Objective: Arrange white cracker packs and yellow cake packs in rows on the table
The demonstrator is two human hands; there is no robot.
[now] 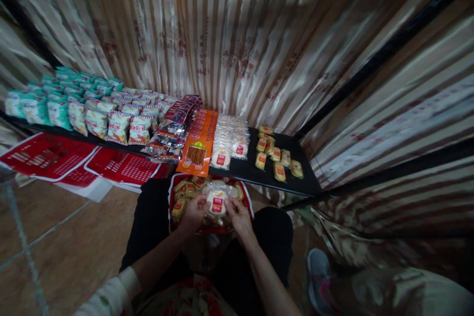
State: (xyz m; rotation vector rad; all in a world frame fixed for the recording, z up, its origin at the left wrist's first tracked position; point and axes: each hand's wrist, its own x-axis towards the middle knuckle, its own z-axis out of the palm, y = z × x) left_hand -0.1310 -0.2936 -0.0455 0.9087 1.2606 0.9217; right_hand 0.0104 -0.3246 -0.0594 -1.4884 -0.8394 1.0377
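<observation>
Your forearms (266,276) run off the near edge. Left hand (196,212) and right hand (237,211) pinch a clear-wrapped round white cracker pack (217,202) by its sides, above a red container (248,202) of yellow-wrapped snacks (178,207), hiding some of them. Matching packs (221,158) sit on the far black shelf (240,171); small print's too blurred. Grey shoe (318,276), near right; most of that person's cut off.

Striped curtains (237,34), tiled floor (81,247), dim light
</observation>
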